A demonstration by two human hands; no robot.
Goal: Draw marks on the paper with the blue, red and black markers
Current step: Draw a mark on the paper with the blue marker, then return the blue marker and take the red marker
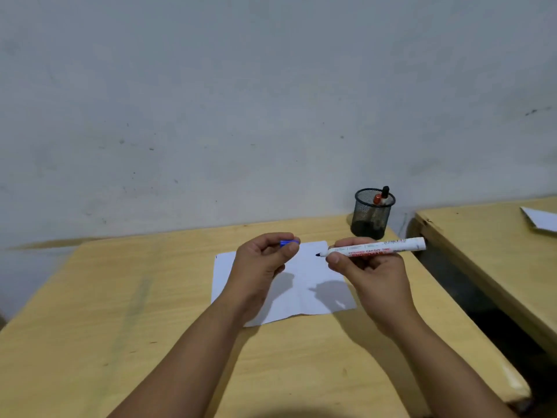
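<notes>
A white sheet of paper (304, 294) lies on the wooden desk, with no marks that I can make out. My right hand (372, 277) holds a white-bodied marker (379, 248) level above the paper's far right corner, its dark blue tip bare and pointing left. My left hand (262, 267) hovers over the paper's left part and pinches the blue cap (287, 243) between thumb and fingers. The cap and the tip are apart. A red-capped marker (378, 198) and a black-capped marker (385, 190) stand in the mesh cup.
The black mesh pen cup (372, 218) stands at the desk's far right corner near the grey wall. A gap separates this desk (120, 312) from a second wooden desk (488, 242) on the right, which carries a white paper (542, 220).
</notes>
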